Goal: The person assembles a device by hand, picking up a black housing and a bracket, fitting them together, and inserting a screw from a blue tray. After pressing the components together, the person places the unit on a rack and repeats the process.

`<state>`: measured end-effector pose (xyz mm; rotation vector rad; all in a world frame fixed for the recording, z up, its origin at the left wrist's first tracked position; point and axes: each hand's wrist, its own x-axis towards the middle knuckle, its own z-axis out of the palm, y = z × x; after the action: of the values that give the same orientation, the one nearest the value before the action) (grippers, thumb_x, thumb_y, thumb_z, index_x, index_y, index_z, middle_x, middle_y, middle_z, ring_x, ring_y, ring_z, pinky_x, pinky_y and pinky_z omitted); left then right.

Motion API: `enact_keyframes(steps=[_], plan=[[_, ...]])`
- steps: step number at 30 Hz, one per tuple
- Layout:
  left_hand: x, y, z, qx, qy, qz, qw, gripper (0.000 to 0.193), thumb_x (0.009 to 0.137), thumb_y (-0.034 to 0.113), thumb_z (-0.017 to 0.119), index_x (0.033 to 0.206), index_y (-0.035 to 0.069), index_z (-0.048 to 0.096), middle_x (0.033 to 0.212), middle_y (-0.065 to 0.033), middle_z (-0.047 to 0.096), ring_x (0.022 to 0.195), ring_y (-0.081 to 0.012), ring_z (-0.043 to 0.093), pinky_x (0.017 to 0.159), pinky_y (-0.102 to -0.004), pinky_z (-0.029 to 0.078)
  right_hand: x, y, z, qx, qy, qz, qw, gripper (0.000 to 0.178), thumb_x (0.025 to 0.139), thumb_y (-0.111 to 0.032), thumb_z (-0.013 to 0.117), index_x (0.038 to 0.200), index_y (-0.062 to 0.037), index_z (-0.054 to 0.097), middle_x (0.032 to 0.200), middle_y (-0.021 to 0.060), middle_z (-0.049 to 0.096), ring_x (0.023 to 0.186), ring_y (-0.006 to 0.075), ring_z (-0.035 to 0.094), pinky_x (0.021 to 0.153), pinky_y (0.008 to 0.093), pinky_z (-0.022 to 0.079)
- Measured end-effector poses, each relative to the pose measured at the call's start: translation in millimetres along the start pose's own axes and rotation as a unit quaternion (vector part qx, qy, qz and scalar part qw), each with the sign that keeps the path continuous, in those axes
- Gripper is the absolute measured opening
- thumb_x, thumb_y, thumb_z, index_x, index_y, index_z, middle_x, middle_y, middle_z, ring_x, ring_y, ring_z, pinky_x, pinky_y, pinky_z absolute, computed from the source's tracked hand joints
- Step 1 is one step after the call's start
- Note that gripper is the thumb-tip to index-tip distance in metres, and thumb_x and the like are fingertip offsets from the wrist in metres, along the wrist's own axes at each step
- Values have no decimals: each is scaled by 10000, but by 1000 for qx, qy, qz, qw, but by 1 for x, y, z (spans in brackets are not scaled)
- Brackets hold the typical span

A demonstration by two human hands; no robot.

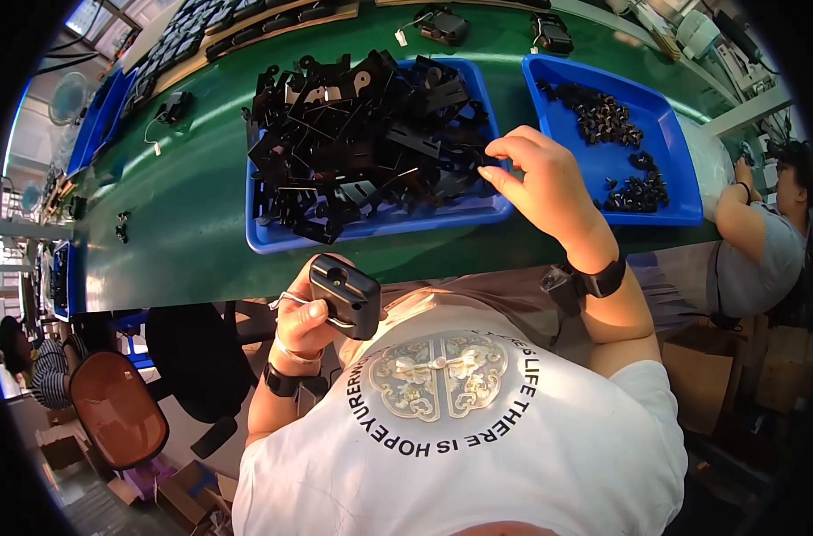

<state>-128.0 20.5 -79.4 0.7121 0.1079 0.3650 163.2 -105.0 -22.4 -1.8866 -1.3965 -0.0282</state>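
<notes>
My left hand (301, 332) is closed around a black rounded plastic housing (346, 297), held up near my chest. A short white lead shows beside that hand. My right hand (549, 183) reaches over the right end of a blue tray (380, 235) heaped with black slotted metal brackets (362, 147). Its thumb and index finger are apart, close to the brackets at the tray's edge, and no part shows clearly between them. To the right, a second blue tray (670, 134) holds small black parts (607, 121) in two loose piles.
The trays rest on a green tabletop (165, 241). More black housings (442, 27) lie along its back, with one (174, 107) at the left. A small black part (122, 226) sits at the left. Another person (768, 237) is at the right; an orange-backed chair (119, 409) stands lower left.
</notes>
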Motion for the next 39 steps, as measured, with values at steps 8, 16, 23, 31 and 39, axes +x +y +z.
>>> enact_keyframes(steps=[8, 16, 23, 31, 39], plan=[[10, -3, 4, -10, -10, -21, 1000, 467, 811, 198, 685, 1180, 6, 473, 1081, -161, 598, 960, -254, 621, 841, -388, 513, 1, 4, -2, -145, -156, -107, 971, 145, 663, -89, 739, 774, -61, 650, 836, 57, 565, 787, 249, 561, 670, 371, 450], [8, -1, 14, -11, 23, -36, 999, 478, 782, 206, 693, 1154, -8, 482, 1040, -160, 604, 961, -278, 619, 828, -432, 522, -5, -16, -28, -53, -70, -66, 994, 119, 710, -56, 726, 735, -30, 613, 1041, 123, 536, 850, 277, 569, 765, 361, 472], [21, 4, 37, 53, 35, -18, 998, 474, 836, 218, 657, 1203, 4, 448, 1125, -173, 571, 990, -292, 610, 844, -437, 516, -29, -29, -34, 100, -86, -123, 984, 216, 678, -23, 741, 835, -27, 593, 1174, 188, 499, 927, 302, 561, 846, 361, 462], [44, 5, 57, 83, 97, -33, 991, 514, 894, 273, 593, 1265, -8, 375, 1171, -164, 534, 1043, -272, 586, 827, -417, 539, -38, -45, -15, 142, -59, -148, 977, 690, 612, -27, 779, 1219, 7, 453, 1273, 237, 465, 1054, 308, 530, 893, 362, 442], [48, -5, 63, 93, 123, -38, 987, 527, 906, 299, 576, 1263, -22, 358, 1148, -157, 526, 1032, -242, 587, 798, -409, 560, -44, -34, 0, 197, -51, -189, 961, 778, 609, -87, 808, 1277, 34, 426, 1209, 219, 523, 1064, 314, 541, 901, 368, 450]])
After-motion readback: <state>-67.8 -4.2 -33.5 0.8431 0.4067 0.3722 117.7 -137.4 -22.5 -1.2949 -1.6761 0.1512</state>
